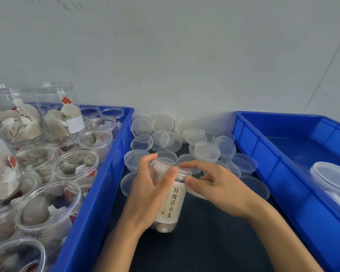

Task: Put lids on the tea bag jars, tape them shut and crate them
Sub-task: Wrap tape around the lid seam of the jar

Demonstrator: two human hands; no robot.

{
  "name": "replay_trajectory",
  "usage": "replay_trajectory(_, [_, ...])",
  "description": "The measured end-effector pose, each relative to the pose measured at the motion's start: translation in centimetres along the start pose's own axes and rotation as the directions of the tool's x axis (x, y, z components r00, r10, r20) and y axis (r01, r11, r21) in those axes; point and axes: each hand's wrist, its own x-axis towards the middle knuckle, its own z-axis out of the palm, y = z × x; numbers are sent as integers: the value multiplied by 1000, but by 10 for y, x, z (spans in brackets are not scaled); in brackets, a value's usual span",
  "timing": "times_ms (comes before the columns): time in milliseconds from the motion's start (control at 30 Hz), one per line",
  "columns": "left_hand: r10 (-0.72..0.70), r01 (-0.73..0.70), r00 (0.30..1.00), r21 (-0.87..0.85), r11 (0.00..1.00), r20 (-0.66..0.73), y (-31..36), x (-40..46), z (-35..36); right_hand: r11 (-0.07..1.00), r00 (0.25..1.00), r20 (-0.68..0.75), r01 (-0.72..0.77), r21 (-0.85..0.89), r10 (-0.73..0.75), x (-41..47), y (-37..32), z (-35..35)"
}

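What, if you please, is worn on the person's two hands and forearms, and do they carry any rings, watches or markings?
Both are bare. The left hand and the right hand wear no gloves, and I see no ring on any finger that shows. Both forearms are uncovered down to the bottom edge of the picture: no sleeve, cuff, watch or bracelet in view. Fingernails look short and unpainted. No markings show.

Center frame: left hand (145,195) grips labelled jar (170,205) w/ clear lid (170,165) on; right hand (218,190) fingers at lid rim. Loose lids (206,151) behind on dark worktop (194,242). Blue crate (98,185) of open jars at left, blue crate w/ one lidded jar (334,179) at right.
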Motion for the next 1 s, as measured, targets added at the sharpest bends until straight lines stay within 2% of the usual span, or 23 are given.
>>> replay_trajectory(100, [-12, 14, 999, 40, 999, -48, 0, 0, 2, 1000, 1000, -15, -1, -21, 1, 2, 0, 0])
replay_trajectory(200, [89, -42, 982, 267, 963, -167, 3, 0, 2, 998, 998, -53, -17, -60, 14, 2, -3, 1])
replay_trajectory(333, [136, -53, 976, 424, 904, -168, 8, -4, 10, 984, 997, -77, 8, -178, -22, 0, -5, 7])
replay_trajectory(433, [140, -34, 973, 483, 875, -186, 6, -4, 12, 996, 993, -117, -5, -88, -6, -1, 2, 11])
replay_trajectory(533, [82, 7, 978, 421, 907, -193, 5, -2, 7, 1000, 983, -183, -29, 2, 29, -3, 3, 10])
replay_trajectory(767, [7, 21, 974, 121, 992, -227, 2, -4, 1, 965, 948, -312, -15, -262, -70, -6, -13, 18])
replay_trajectory(1000, [-52, 39, 976, -68, 997, -213, 1, -4, 5, 966, 952, -303, -30, -255, -51, -6, -12, 17])
